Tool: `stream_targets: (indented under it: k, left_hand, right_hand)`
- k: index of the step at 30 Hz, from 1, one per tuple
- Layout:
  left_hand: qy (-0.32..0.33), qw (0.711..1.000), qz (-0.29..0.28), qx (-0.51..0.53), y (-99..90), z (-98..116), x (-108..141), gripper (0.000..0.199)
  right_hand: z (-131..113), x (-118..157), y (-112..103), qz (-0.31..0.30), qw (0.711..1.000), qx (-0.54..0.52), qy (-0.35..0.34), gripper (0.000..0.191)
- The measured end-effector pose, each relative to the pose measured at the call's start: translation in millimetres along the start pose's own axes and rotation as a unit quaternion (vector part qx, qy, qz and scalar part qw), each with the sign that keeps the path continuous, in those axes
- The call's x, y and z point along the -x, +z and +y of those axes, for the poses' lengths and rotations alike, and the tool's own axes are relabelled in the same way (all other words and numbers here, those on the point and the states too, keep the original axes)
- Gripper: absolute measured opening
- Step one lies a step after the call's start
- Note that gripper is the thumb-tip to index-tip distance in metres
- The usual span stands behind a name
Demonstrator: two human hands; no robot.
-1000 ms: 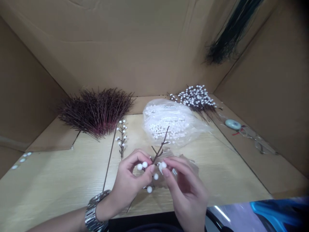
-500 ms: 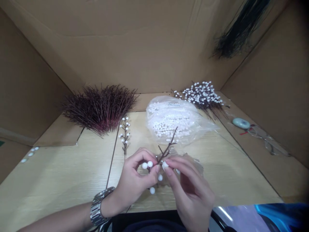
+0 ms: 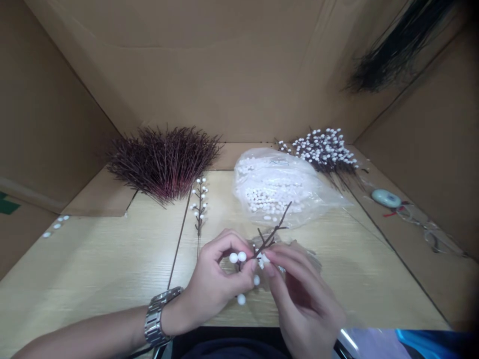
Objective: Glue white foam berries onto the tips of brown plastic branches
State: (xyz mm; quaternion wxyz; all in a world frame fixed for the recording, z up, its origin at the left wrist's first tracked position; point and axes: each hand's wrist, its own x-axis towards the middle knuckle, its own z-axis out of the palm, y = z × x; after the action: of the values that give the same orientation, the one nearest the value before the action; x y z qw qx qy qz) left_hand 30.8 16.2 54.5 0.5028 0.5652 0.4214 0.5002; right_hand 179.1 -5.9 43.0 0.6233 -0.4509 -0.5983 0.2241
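Our left hand point(image 3: 224, 276) pinches a brown twig point(image 3: 273, 237) between thumb and forefinger near the front edge of the surface point(image 3: 119, 279), several white balls showing around the fingers, while our right hand point(image 3: 299, 299), its thumb and fingertips closed, holds a white bead point(image 3: 265, 259) right beside the twig. Beyond our hands we have a clear bag point(image 3: 284, 187) of white beads, with a beaded twig point(image 3: 201, 204) lying to its left and a beaded bundle point(image 3: 327, 149) by the far right corner. Toward the far left corner we see a pile of bare brown twigs point(image 3: 164, 162).
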Motion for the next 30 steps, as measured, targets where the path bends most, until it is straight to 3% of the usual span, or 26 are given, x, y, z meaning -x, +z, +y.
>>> stream_targets:
  k: [16,30]
  left_hand:
    - [-0.067,0.997,0.000,0.050,3.7,2.3,1.4,0.012]
    - [-0.068,0.997,0.001,0.046,3.5,-1.7,1.9,0.011]
  right_hand:
    - [0.1,0.3,3.7,0.009,1.000,-0.016,0.022,0.032]
    - [1.1,-2.3,6.7,0.012,0.999,-0.019,0.031,0.029]
